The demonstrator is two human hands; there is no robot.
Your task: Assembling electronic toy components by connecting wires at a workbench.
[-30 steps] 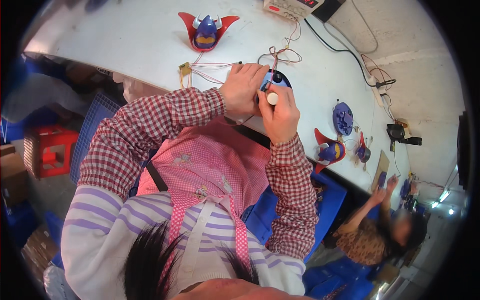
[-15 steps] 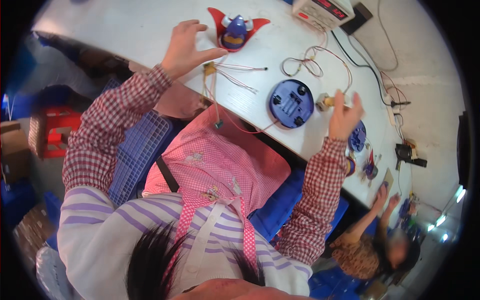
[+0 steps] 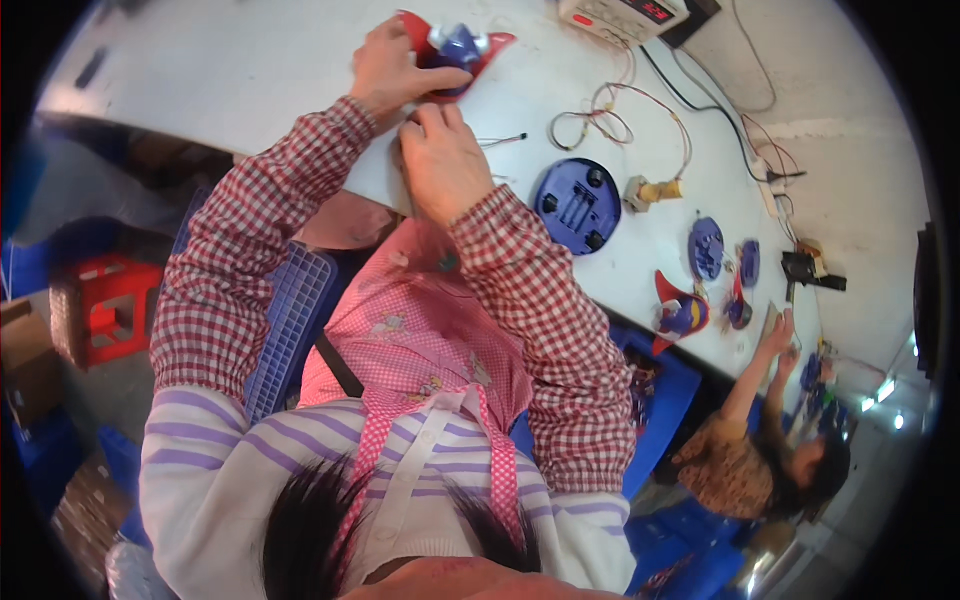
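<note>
A red and blue winged toy [image 3: 457, 47] lies on the white table [image 3: 230, 80] at its far side. My left hand [image 3: 393, 70] grips the toy's left wing from the side. Just below the toy, my right hand [image 3: 441, 163] is seen from the back with its fingers curled, fingertips at the toy's lower edge, and its grasp is hidden. A thin wire [image 3: 503, 139] runs off to the right from there. A round blue base plate [image 3: 578, 205] lies to the right of my right hand, with a small yellow motor [image 3: 655, 190] beside it.
Looped wires [image 3: 612, 112] lead to a power supply [image 3: 620, 12] at the table's back. More blue discs [image 3: 706, 249] and another red and blue toy [image 3: 680, 311] lie further right, where another person [image 3: 765, 455] works. A blue crate [image 3: 290, 312] and red stool [image 3: 108, 312] stand on my left.
My left hand has closed on the toy's wing. My right hand has swung from the yellow motor on the right back to the toy. The view has shifted left.
</note>
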